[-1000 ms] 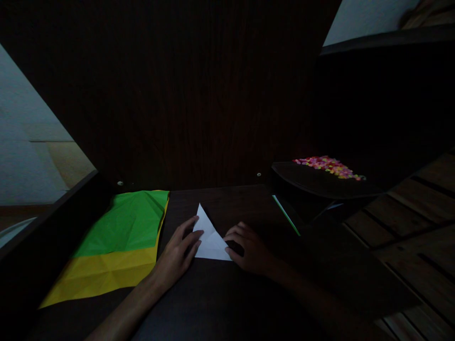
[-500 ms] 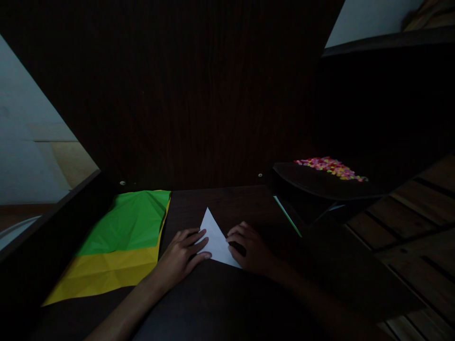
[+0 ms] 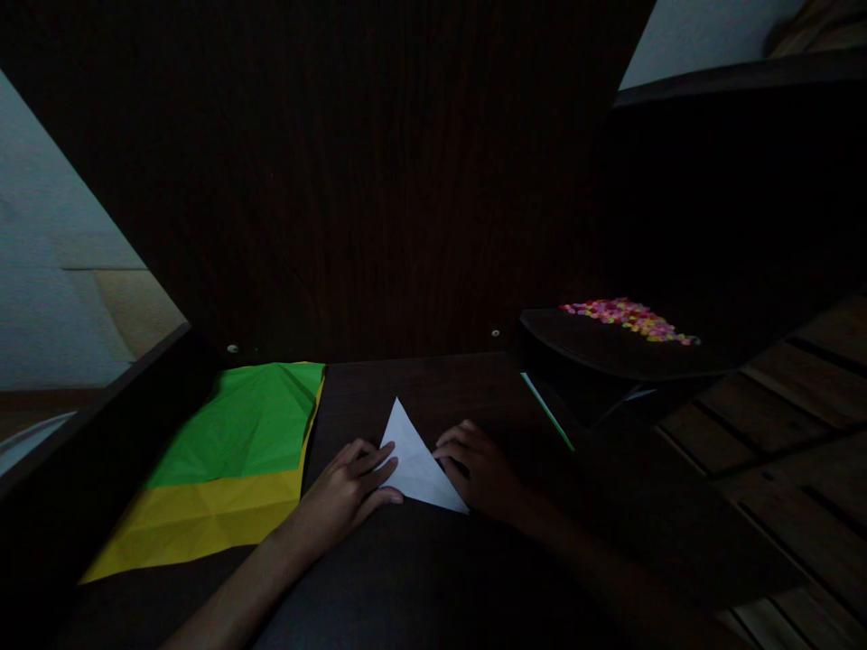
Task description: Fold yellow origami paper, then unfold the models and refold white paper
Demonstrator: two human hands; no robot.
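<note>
Compared with a second ago, the white folded paper triangle (image 3: 414,463) lies turned on the dark wooden desk (image 3: 420,578): its near right corner now reaches further right and nearer the person, and its upper tip sits slightly to the right of where it was. The left hand (image 3: 349,492) has drawn back a little toward the person, its fingertips (image 3: 387,469) now resting on the triangle's left edge rather than further up it. The right hand (image 3: 480,471) has shifted slightly, its fingers pressing the right edge.
</note>
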